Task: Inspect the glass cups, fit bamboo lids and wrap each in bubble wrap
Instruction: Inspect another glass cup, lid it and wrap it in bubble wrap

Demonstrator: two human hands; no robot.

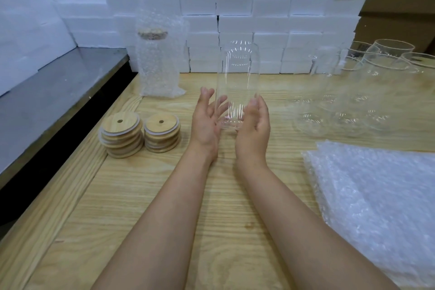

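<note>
A clear, tall glass cup (pixel 237 70) stands upright between my two hands over the middle of the wooden table (pixel 146 195). My left hand (pixel 206 120) holds its lower left side, fingers reaching behind the glass. My right hand (pixel 256 125) cups its lower right side near the base. The cup has no lid. Two stacks of round bamboo lids (pixel 122 135) (pixel 162 133) sit to the left of my hands. A pile of bubble wrap sheets (pixel 376 200) lies at the right. One lidded cup wrapped in bubble wrap (pixel 157 63) stands at the back left.
Several bare glass cups (pixel 367 82) crowd the back right of the table. White foam blocks (pixel 235 19) are stacked along the back wall. A grey metal ledge (pixel 51 96) runs along the left edge.
</note>
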